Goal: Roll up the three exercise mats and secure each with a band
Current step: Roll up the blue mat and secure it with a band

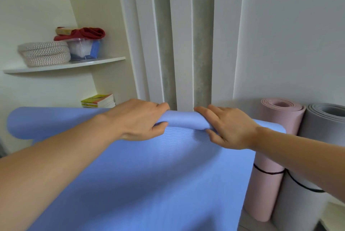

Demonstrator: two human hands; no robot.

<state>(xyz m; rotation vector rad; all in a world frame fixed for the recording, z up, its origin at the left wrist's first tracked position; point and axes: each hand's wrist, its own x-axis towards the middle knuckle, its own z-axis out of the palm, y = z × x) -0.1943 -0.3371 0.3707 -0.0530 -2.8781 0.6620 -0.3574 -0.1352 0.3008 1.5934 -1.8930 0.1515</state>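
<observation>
A blue exercise mat (149,178) lies spread out in front of me, its far end curled into a roll (183,121). My left hand (138,120) grips the roll from the left, fingers over the top and thumb underneath. My right hand (229,128) grips it from the right in the same way. A pink rolled mat (274,156) stands upright at the right with a black band (268,172) around it. Beside it stands a grey rolled mat (302,202), also wrapped by a black band (306,186).
A wall with white and grey vertical panels (183,43) rises right behind the roll. A white shelf (65,65) at the left carries a woven basket (44,54), a clear box and red cloth. Books (98,100) lie on a lower level.
</observation>
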